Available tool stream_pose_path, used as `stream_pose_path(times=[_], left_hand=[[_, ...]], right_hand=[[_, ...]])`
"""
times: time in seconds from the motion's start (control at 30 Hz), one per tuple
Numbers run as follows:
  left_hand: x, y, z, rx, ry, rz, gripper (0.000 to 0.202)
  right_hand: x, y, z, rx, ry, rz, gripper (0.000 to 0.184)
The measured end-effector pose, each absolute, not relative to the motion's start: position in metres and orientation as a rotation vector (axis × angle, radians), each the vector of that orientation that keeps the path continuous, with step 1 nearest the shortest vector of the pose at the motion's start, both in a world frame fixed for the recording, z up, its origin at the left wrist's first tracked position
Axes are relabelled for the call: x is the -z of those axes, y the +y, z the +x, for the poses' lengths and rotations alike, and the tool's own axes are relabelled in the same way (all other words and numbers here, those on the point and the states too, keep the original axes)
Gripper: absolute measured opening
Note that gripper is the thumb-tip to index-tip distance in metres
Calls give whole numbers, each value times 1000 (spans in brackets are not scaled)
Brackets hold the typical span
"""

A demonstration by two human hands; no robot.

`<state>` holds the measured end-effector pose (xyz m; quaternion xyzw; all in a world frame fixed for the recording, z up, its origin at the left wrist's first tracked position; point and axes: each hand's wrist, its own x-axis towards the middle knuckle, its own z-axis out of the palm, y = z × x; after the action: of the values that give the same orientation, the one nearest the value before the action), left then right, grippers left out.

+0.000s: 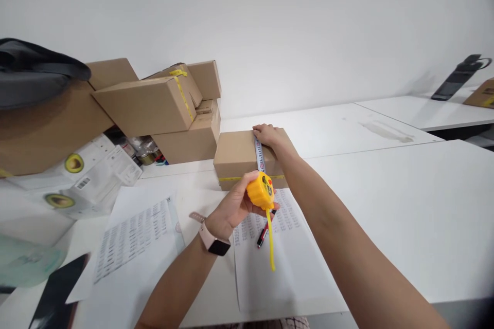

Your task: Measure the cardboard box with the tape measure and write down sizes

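Observation:
My left hand (235,203) is wrapped round a yellow tape measure (261,191), held just in front of a small cardboard box (235,151). From the case, the pale blade (259,154) runs across the box's top, and a yellow strap (270,241) dangles below. At the box's far top edge, my right hand (268,134) has its fingers closed on the blade's far end; the very tip is hidden. Under my left hand a red and black pen (264,234) lies on a printed sheet (270,272).
More cardboard boxes (146,105) are stacked at the left, with a dark bag (38,74) on them. White avocado-printed packages (88,177) and another printed sheet (135,239) lie nearer. A dark bottle (457,77) stands at the far right, by the wall.

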<state>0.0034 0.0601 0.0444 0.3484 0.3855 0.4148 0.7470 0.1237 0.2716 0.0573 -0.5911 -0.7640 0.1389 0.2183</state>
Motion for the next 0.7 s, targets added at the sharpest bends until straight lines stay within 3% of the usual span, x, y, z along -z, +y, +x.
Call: stream_pose_path(times=[0.43,0.6,0.7], left_hand=[[-38,56,4,-914,839,793,44],[-36,37,-13,-1102,992,1203,43],[-20,28,-46,-1334,1254,1451,58]], right_hand=[[-57,272,120,-369,-2089,-1642,46],[-52,270,153,-444,-1596,-1300,46],[-31,252,194,-461,-1327,-1183,39]])
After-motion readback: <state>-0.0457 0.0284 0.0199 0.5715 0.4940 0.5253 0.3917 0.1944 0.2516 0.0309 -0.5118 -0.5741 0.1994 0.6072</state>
